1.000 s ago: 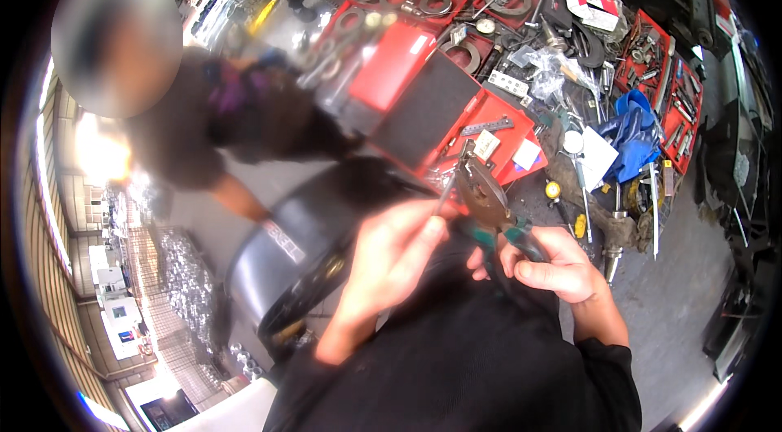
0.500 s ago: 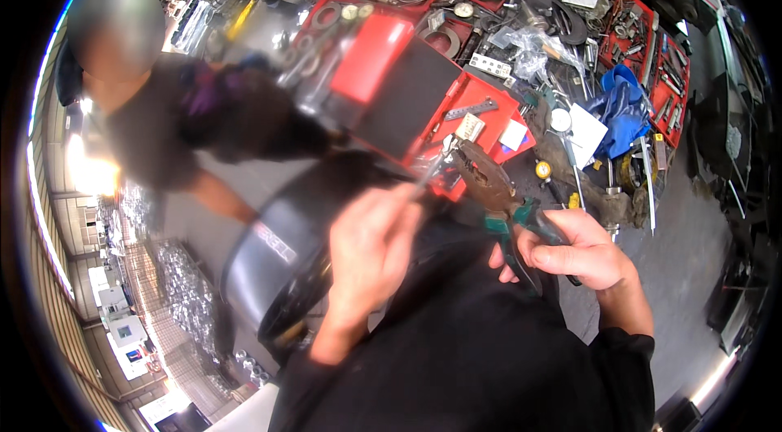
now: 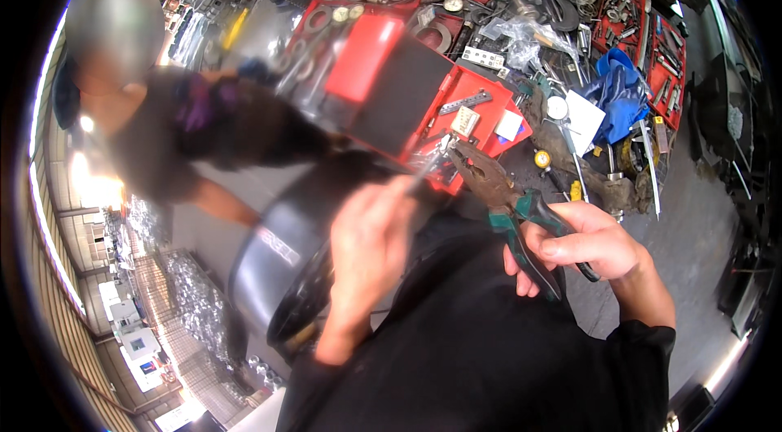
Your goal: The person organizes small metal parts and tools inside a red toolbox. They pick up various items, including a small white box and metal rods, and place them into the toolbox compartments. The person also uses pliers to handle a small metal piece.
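Red case [image 3: 399, 94]: lies open, its lid dark-lined.
Right hand [image 3: 586, 245]: grips the pliers [image 3: 508, 206] — green-and-black handles spread apart — on the red case's near side.
Left hand [image 3: 366, 241]: closes around 1 thin metal rod [image 3: 429, 162], also nearside; whether rod and pliers touch is unclear.
Yellow gauge [image 3: 542, 160]: right of the case.
Blue cloth [image 3: 619, 110]: farther right.
Co-worker's arm [image 3: 224, 202]: left of the case, near 1 black curved cover [image 3: 273, 253].
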### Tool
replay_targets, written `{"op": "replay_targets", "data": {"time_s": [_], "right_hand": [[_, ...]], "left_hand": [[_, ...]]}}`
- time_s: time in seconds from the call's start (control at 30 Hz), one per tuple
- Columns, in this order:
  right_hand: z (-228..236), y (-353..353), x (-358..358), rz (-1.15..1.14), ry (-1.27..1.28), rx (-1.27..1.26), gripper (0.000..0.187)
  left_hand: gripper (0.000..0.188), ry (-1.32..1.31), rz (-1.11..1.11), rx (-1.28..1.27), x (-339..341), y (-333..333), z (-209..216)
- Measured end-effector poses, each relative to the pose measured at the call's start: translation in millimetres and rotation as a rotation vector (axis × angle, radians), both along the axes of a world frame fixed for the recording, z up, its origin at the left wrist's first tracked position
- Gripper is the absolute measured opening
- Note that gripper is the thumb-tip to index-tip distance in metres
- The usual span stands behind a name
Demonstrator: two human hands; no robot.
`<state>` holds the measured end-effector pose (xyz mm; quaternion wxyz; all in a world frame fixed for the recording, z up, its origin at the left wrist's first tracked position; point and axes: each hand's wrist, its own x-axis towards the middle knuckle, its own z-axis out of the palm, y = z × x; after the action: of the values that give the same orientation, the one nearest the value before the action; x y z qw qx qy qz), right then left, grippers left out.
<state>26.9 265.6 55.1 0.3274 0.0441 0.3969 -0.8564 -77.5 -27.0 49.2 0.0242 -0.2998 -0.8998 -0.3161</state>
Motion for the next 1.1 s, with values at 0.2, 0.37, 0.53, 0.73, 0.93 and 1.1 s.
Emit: {"op": "replay_targets", "data": {"time_s": [0.2,0.37,0.53,0.73,0.93,1.1], "right_hand": [[-1,-1,5,-0.002,-0.019,-0.008,0.023],[-1,-4,9,-0.031,-0.011,0.022,0.023],[5,-6,9,-0.047,-0.009,0.027,0.021],[0,-10,14,-0.066,-0.007,0.103,0.023],[-5,-14,15,-0.054,0.045,0.264,0.024],[-3,-16,15,-0.038,0.077,0.424,0.026]], "left_hand": [[0.024,0.072,0.001,-0.052,1,2,-1],[0.024,0.063,0.006,-0.079,3,4,-2],[0.024,0.055,0.006,-0.099,5,4,0],[0.024,0.035,0.008,-0.130,6,3,3],[0.024,-0.005,0.021,-0.175,10,4,6],[0.024,-0.057,0.044,-0.189,14,6,5]]}}
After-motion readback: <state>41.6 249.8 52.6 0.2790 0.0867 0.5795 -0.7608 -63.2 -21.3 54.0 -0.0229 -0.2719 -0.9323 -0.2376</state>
